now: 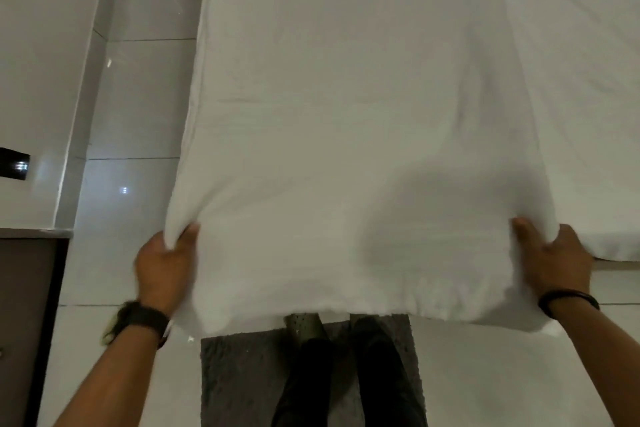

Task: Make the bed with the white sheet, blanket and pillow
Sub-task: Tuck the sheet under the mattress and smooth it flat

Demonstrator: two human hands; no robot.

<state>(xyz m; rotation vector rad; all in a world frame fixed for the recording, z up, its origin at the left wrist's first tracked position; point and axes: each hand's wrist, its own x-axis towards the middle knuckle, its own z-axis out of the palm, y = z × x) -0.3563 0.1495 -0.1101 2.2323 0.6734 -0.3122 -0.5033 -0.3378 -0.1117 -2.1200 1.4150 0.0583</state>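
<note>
Both hands, left hand (162,262) and right hand (554,258), grip the white blanket (346,149) above a grey mat (235,374).

I have both bare forearms reaching forward and up from the bottom corners of my view, spread wide apart, with my two legs in dark trousers (346,381) standing between them. My left hand (162,265) has its fingers curled, thumb on top, pinching the near left corner of the white cloth (329,149), and a dark watch (140,321) sits on that wrist. My right hand (554,260) grips the near right corner likewise, a thin dark band (568,302) round its wrist.
</note>
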